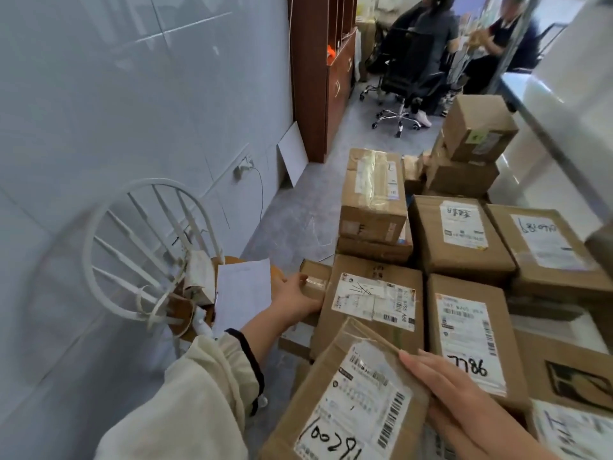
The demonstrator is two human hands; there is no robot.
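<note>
Closest in, the tilted parcel [348, 403] leans against the pile of cartons [464, 240], handwritten label facing up. The right hand [464, 396] lies on its upper edge, fingers straight and flat: pressing, not gripping. That's the worry. Nothing clamps it, so if that palm lifts, it could slide off and drop to the floor [298, 210].

Over at the pile's left edge, the left hand [292, 297] has the small box [315, 277], thumb hooked over the top, fingers tucked out of sight beneath. It sits wedged against the big labelled carton [374, 293], touching it. A sharp pull may shift whatever rests around it.

Just beside that hand, a white chair [139, 254] carries a sheet of paper [243, 293] and other clutter, crowding the way out. Farther back, a two-high stack [373, 197] fills the floor space, and two seated people [431, 34] are well apart from all this.
</note>
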